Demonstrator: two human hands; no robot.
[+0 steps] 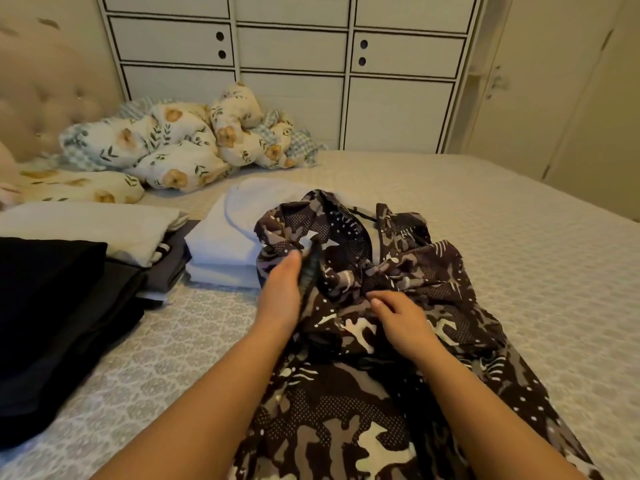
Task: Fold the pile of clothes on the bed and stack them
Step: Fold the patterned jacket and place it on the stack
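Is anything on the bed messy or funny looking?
Yes, the camouflage garment lies bunched and crumpled under both hands, not folded like the neat white stack beside it. The flowery bedding by the headboard is heaped in a twisted lump.
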